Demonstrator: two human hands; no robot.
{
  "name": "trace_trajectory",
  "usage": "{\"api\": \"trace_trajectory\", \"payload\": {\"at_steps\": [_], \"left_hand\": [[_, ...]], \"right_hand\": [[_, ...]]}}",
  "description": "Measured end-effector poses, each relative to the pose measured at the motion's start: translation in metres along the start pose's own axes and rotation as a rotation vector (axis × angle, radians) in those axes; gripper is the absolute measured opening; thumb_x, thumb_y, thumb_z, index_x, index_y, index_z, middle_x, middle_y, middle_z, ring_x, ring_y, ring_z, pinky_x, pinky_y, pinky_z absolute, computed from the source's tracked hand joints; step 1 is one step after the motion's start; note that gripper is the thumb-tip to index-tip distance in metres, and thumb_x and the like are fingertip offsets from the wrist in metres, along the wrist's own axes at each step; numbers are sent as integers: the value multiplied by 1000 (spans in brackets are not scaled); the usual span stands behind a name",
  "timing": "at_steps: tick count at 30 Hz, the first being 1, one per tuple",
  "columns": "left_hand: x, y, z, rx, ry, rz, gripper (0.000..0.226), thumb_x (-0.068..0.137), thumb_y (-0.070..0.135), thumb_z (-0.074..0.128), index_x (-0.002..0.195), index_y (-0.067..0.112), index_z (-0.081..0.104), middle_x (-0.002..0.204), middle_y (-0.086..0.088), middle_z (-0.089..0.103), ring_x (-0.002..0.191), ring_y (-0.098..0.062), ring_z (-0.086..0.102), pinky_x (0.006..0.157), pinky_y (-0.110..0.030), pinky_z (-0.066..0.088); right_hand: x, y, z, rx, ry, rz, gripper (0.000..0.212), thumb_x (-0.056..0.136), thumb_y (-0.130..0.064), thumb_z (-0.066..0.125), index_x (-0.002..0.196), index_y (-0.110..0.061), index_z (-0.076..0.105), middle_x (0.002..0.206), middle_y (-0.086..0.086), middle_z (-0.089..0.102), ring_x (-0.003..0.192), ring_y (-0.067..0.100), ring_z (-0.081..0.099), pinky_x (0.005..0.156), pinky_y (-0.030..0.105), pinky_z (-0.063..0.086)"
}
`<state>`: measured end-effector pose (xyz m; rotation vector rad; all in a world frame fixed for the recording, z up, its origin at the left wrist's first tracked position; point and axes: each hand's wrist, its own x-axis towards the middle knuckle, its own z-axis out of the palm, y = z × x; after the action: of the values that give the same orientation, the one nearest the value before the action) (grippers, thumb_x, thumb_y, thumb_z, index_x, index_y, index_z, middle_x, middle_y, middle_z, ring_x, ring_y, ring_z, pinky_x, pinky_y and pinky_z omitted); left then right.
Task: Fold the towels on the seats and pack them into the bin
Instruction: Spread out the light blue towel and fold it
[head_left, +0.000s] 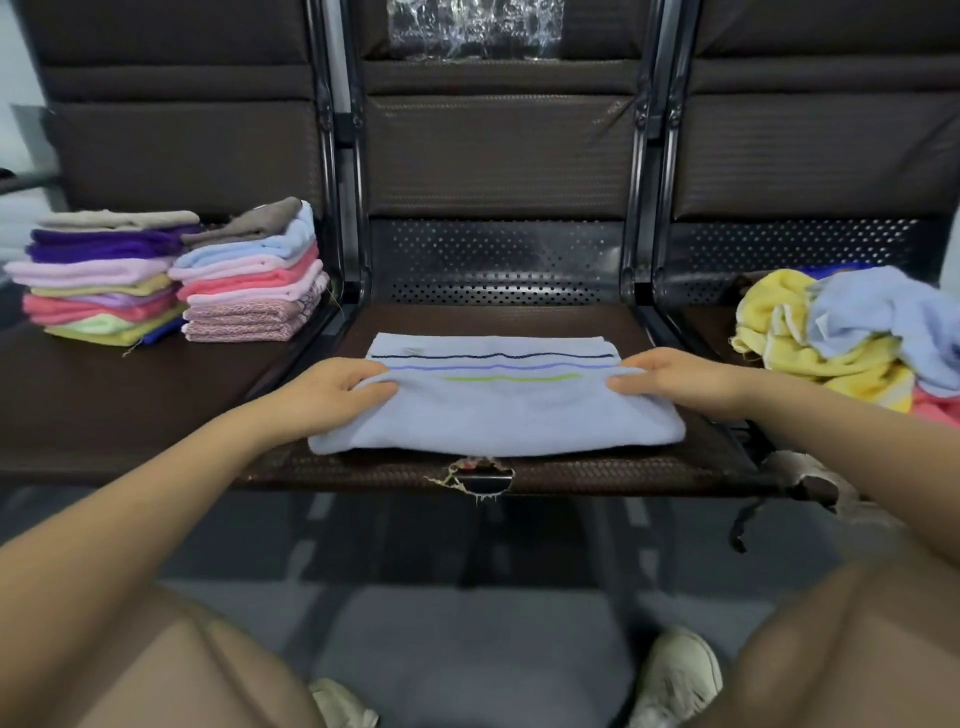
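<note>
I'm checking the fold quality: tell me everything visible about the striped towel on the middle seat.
The striped towel is pale blue terry-looking cloth, folded into a flat rectangle on the middle seat. Dark, blue and green stripes run near its far edge. The left hand and right hand each pinch an upper fold edge at the sides.

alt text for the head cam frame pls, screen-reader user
Two hands, left hand and right hand, grip the side edges of a half-folded light blue striped towel on the middle seat. Two stacks of folded towels sit on the left seat; an unfolded heap lies at right.
</note>
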<state>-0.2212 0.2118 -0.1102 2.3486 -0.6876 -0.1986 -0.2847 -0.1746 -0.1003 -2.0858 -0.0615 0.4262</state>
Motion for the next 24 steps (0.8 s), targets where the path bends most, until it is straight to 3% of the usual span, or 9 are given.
{"api": "trace_trajectory", "payload": {"at_steps": [3,6,10,12,15,17,19,21,24], "left_hand": [[1,-2,-3,-10,-90,-47,35,92,36,56,75,5,61,65,8,51,62,-3,45,62,-23,37],[15,-4,-9,59,-122,-65,41,86,45,53,76,6,61,65,9,53,60,-2,47,60,-21,38],[58,-8,-22,181,-59,-47,27,96,26,53,75,8,56,69,-3,54,61,-8,49,61,-29,39],[82,-10,-25,234,-2,-57,20,96,20,50,84,6,58,82,-10,62,76,-20,59,69,-34,44],[119,-21,-26,239,61,-75,16,95,15,48,88,12,61,88,-7,64,86,-23,61,71,-32,47],[139,-36,-21,268,65,-101,18,93,14,48,88,22,63,95,1,64,90,-19,60,79,-35,49],[153,-56,-11,350,13,-151,20,92,15,48,91,30,60,103,4,59,98,-19,58,86,-35,48],[159,-71,2,451,-85,-222,17,95,21,47,106,29,58,108,2,49,104,-21,54,89,-33,44],[165,-83,15,509,-55,-234,17,98,28,44,111,26,56,109,1,46,98,-20,52,86,-33,45]], "right_hand": [[2,-7,-10,-23,-54,32,16,94,-19,60,93,-7,70,90,-1,74,83,10,68,70,20,49],[17,-14,-22,-111,76,-14,21,95,-22,58,89,-6,70,89,4,73,84,18,68,75,29,52],[50,-22,-37,-339,223,-10,32,95,-30,57,97,0,69,95,12,70,91,26,66,78,36,50],[66,-22,-41,-410,250,0,33,95,-30,56,97,-1,69,93,14,69,90,28,65,73,33,49],[92,-12,-53,-492,295,66,34,96,-30,54,91,1,67,92,17,67,89,31,63,67,32,44],[107,0,-59,-554,298,128,25,95,-28,54,88,-8,66,92,12,66,90,30,61,69,31,42],[116,14,-61,-611,276,198,14,93,-27,57,102,-18,64,103,1,63,97,19,57,79,26,42],[124,25,-61,-674,244,262,30,92,-29,60,120,-17,60,115,1,60,106,18,55,86,25,43],[134,34,-60,-686,268,279,33,91,-32,62,119,-15,61,118,3,62,107,18,56,87,25,44]]}}
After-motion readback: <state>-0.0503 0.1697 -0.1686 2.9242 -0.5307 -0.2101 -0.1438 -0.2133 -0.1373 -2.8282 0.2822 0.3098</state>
